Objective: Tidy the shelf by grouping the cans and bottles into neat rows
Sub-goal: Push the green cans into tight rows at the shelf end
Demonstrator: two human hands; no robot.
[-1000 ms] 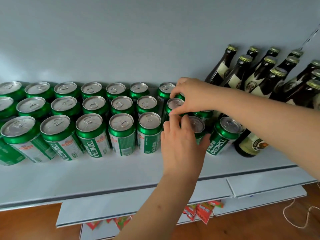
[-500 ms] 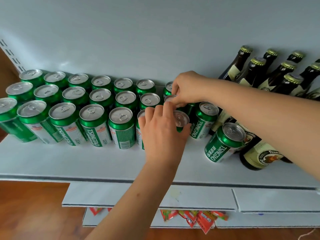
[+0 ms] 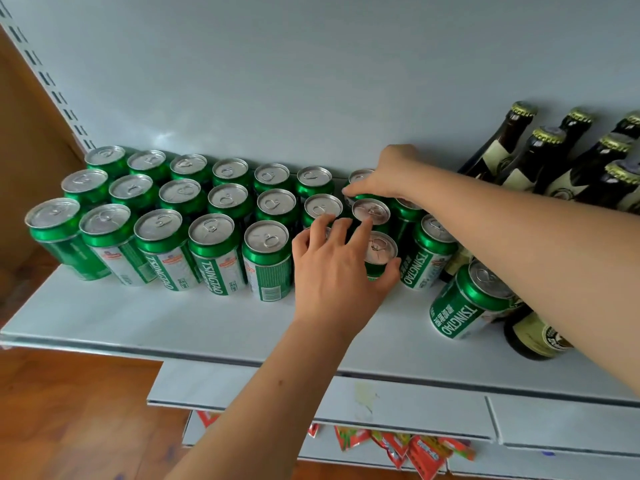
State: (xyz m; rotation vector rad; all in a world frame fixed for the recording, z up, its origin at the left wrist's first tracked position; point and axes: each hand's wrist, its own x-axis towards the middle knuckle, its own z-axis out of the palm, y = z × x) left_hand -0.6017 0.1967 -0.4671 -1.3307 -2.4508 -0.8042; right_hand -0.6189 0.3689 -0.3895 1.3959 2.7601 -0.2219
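Three rows of green Tsingtao cans (image 3: 214, 252); left hand (image 3: 341, 268) gripping a front-row can (image 3: 379, 251), right hand (image 3: 391, 176) pinching a back-row can (image 3: 360, 178) beside brown bottles (image 3: 540, 154).

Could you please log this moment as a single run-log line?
left hand: grips front-row can | right hand: grips back-row can | stray can: apart, beside bottles | rows: unfinished

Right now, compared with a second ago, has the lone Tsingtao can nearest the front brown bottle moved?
No. The lone Tsingtao can stands just left of the front brown bottle, exactly as it did before; only the camera has shifted.
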